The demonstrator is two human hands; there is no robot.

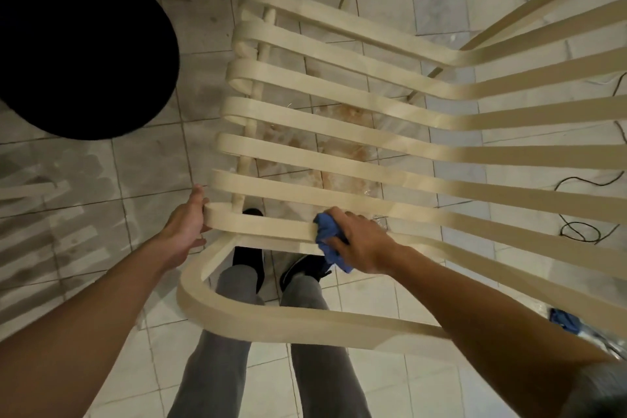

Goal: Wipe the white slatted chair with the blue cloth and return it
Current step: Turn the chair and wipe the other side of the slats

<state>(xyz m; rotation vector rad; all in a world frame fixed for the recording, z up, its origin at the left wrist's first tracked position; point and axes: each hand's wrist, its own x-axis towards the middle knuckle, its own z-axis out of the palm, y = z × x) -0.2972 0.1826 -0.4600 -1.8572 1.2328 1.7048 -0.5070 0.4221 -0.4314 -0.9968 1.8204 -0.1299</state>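
The white slatted chair (pixel 339 132) fills the middle and right of the head view, its several curved slats running from left to right above the tiled floor. My left hand (pixel 186 227) grips the rounded left end of the nearest slat. My right hand (pixel 359 241) holds the bunched blue cloth (pixel 327 237) and presses it onto that same slat, a little to the right of its middle. Part of the cloth hangs down below my fingers.
A large round black object (pixel 78 51) stands at upper left. Another slatted piece (pixel 37 190) lies at the left edge. A black cable (pixel 580 231) coils on the floor at right, and a second blue cloth (pixel 563 319) lies at lower right. My legs and shoes are under the chair.
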